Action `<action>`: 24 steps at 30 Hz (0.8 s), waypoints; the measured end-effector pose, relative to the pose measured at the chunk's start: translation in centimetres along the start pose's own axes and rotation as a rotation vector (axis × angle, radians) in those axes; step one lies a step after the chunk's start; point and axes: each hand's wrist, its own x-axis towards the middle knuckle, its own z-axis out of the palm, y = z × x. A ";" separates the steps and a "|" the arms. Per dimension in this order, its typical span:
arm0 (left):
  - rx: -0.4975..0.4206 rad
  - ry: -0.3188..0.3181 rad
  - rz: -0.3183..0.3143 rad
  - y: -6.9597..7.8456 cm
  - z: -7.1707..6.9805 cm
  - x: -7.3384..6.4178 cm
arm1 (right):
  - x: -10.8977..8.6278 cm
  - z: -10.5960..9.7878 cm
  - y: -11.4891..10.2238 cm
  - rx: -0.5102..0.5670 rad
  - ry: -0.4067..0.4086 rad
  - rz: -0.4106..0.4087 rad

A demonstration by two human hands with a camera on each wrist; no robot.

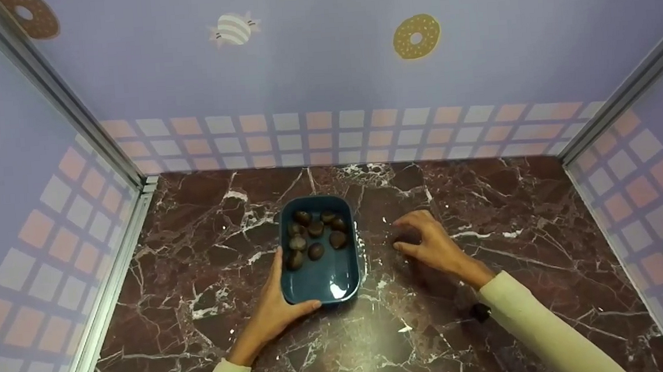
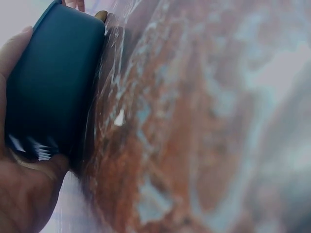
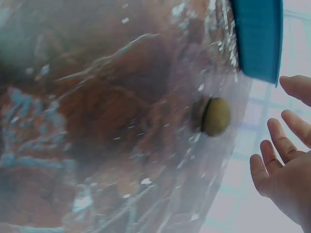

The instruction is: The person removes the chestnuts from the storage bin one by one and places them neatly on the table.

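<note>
The count is one left hand (image 1: 276,309), one right hand (image 1: 432,246), one blue container (image 1: 309,285), about nine brown lumps (image 1: 315,251) inside, one lump (image 3: 217,117) outside.

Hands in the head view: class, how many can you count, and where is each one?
2. The left hand holds the near left corner of the blue tray; the right hand is over the tabletop, right of the tray. Neither is hidden.

Lilac walls (image 1: 323,70) with donut prints (image 1: 417,37), checked band (image 1: 320,139), glossy marbled tabletop (image 1: 520,213)
</note>
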 end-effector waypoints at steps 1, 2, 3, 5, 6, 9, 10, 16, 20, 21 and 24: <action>-0.005 -0.001 -0.001 0.0 0.0 0.0 | 0.1 0.0 -0.3 0.000 -0.005 -0.014; -0.012 -0.003 -0.003 0.0 -0.1 0.0 | 0.3 0.1 -0.6 0.001 -0.009 -0.027; -0.017 -0.004 -0.003 0.0 -0.1 0.1 | 0.4 0.1 -0.8 -0.003 -0.014 -0.043; -0.018 -0.004 -0.005 0.0 -0.1 0.1 | 0.6 0.3 -1.3 -0.008 -0.030 -0.070; -0.016 -0.002 -0.004 0.0 -0.2 0.1 | 0.7 0.4 -1.6 -0.009 -0.040 -0.083; -0.002 0.002 0.003 0.0 -0.2 0.1 | 1.0 0.9 -2.2 -0.016 -0.067 -0.117; 0.001 0.002 0.005 0.0 -0.2 0.1 | 1.1 1.0 -2.4 -0.015 -0.077 -0.124; 0.007 0.004 0.012 -0.1 -0.2 0.2 | 1.9 1.9 -3.5 -0.027 -0.130 -0.136; 0.011 0.008 0.015 -0.2 -0.1 0.1 | 2.7 2.3 -4.3 -0.027 -0.154 -0.160; 0.013 0.008 0.017 -0.2 -0.1 0.1 | 2.9 2.4 -4.5 -0.027 -0.159 -0.172; 0.016 0.011 0.022 -0.2 -0.1 0.0 | 3.5 2.8 -5.0 -0.023 -0.176 -0.210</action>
